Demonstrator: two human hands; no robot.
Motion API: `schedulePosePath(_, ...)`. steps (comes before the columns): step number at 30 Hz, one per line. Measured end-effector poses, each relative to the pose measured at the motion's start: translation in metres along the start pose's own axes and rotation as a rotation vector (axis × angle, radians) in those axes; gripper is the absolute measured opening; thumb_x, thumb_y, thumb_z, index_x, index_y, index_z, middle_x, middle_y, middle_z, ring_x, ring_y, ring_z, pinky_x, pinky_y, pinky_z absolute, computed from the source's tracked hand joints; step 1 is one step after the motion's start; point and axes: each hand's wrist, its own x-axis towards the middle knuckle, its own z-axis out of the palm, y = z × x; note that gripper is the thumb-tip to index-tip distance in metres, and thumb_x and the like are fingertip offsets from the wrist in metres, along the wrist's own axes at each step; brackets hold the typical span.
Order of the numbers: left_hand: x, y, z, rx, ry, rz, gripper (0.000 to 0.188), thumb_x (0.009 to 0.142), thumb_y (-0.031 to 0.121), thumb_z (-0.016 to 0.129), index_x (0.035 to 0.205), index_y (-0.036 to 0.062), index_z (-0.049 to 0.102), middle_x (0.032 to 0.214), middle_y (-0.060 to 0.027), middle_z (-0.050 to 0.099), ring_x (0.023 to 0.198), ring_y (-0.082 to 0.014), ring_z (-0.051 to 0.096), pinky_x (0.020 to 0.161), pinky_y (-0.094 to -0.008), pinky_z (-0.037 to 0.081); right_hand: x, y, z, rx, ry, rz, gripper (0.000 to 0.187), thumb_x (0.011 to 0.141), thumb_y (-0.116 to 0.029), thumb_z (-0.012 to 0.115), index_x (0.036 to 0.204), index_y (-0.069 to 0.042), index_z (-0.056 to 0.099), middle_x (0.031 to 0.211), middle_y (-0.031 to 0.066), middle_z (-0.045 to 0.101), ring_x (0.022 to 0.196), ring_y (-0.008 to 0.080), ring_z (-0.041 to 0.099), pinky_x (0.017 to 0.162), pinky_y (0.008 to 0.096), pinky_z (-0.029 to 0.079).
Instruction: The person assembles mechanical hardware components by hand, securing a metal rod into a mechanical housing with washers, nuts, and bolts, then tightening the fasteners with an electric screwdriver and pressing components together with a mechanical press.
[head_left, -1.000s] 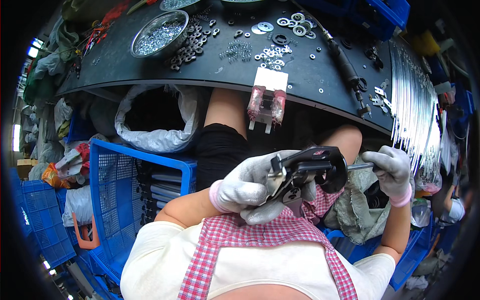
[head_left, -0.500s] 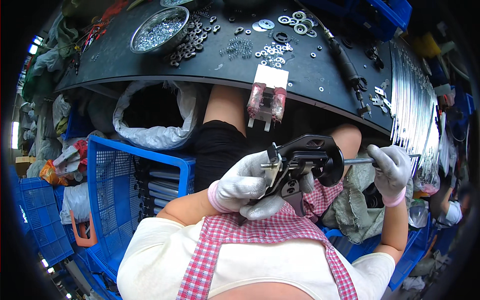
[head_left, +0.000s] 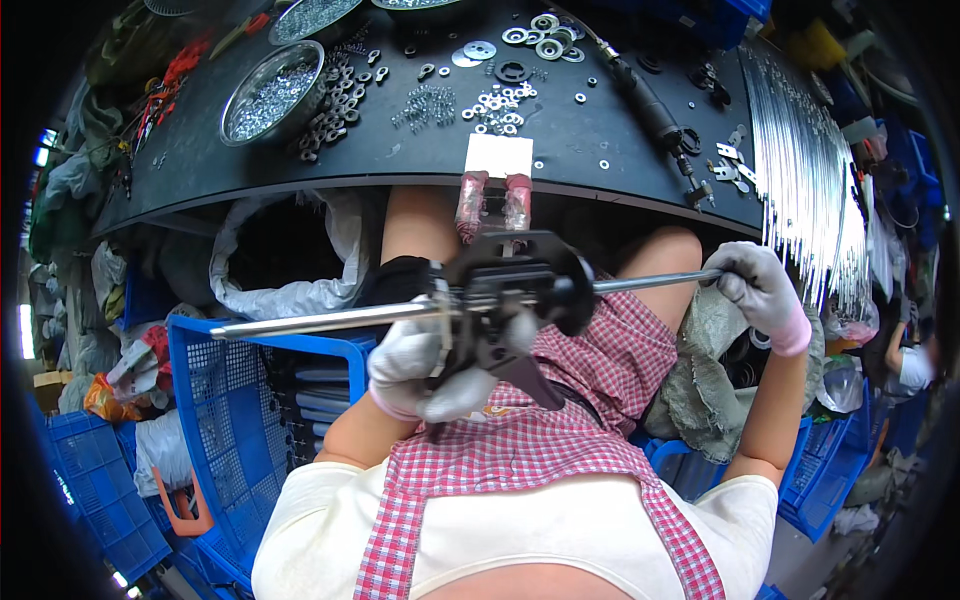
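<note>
The metal rod (head_left: 320, 322) had come through: half a second earlier, its length lay mostly to the right of the black tool body (head_left: 505, 275), with a tail showing past the right hand (head_left: 758, 290); now a long stretch stood out at the left, reaching over the rim of the blue crate (head_left: 185, 350) at the left of the frame. A shorter stretch ran from the body's round end to the right hand, and no tail showed beyond the fingers.

The right hand, gloved, pinched the rod near that end, right of centre. The left hand (head_left: 430, 375), also gloved, was wrapped around the tool body from below, near the centre of the frame; blur hid the exact finger placement. The body also sat further left and higher in the frame, its top just below the red-wrapped fixture (head_left: 472, 205) at the edge of the bench (head_left: 220, 170); whether they touched could not be told. Judging by this, threading the rod through the body was well advanced.
</note>
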Motion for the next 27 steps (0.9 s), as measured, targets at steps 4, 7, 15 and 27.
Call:
schedulePosePath(4, 0.002, -0.011, 0.009, -0.149, -0.108, 0.064, 0.067, 0.084, 0.016, 0.068, 0.136, -0.0095, 0.034, 0.123, -0.0292, 0.052, 0.048, -0.0152, 0.059, 0.035, -0.0186, 0.043, 0.009, -0.006, 0.015, -0.391, 0.267, -0.251, 0.018, 0.084, -0.025, 0.063, 0.085, -0.007, 0.063, 0.066, 0.0058, 0.057, 0.06, 0.0233, 0.057, 0.058, 0.0344, 0.042)
schedulePosePath(7, 0.004, -0.016, 0.013, -0.049, 0.008, -0.043, 0.072, 0.084, 0.019, 0.07, 0.14, -0.0022, 0.03, 0.122, -0.0288, 0.052, 0.05, -0.0135, 0.059, 0.035, -0.0178, 0.041, 0.021, -0.03, 0.048, -0.462, 0.33, -0.369, 0.01, 0.08, -0.02, 0.063, 0.086, -0.011, 0.063, 0.064, 0.0045, 0.056, 0.057, 0.0241, 0.057, 0.055, 0.0355, 0.042)
schedulePosePath(15, 0.008, -0.012, -0.002, -0.048, -0.034, 0.073, 0.065, 0.086, 0.018, 0.061, 0.138, -0.009, 0.031, 0.129, -0.0248, 0.051, 0.045, -0.0085, 0.051, 0.034, -0.0167, 0.034, 0.025, -0.03, 0.058, -0.584, 0.422, -0.249, 0.026, 0.085, -0.033, 0.06, 0.083, -0.007, 0.058, 0.069, 0.0075, 0.056, 0.066, 0.0289, 0.057, 0.06, 0.0393, 0.041)
schedulePosePath(27, -0.011, -0.016, -0.011, 0.064, 0.053, 0.122, 0.063, 0.09, 0.03, 0.062, 0.137, -0.0034, 0.036, 0.121, -0.0246, 0.055, 0.043, -0.0099, 0.052, 0.035, -0.0151, 0.037, 0.008, -0.024, 0.096, 0.164, 0.655, -0.113, 0.053, 0.095, -0.047, 0.05, 0.072, 0.0, 0.056, 0.057, 0.006, 0.05, 0.05, 0.016, 0.049, 0.048, 0.0287, 0.034)
